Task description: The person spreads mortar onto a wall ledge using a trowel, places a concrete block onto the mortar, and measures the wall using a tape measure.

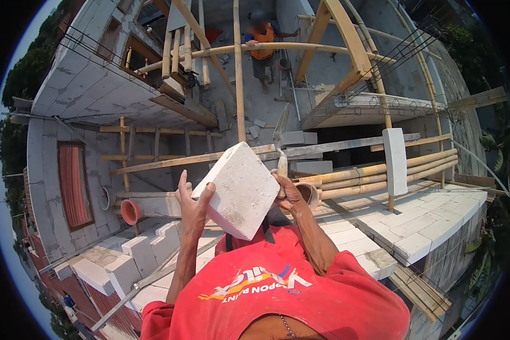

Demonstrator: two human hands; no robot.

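Note:
A white lightweight concrete block is tilted up in front of my red shirt. My left hand grips it at the left edge, thumb on the near face and the other fingers partly stretched out. In my right hand is a trowel, its handle in the fingers and its blade pointing away from me. That same hand also touches the block's right corner. Just beyond my right wrist sits a bucket, partly hidden by the arm.
Bamboo poles and a wooden plank cross ahead. White blocks stand at left near an orange bucket. A block wall top runs along the right. Far below, a person in an orange vest stands on the floor.

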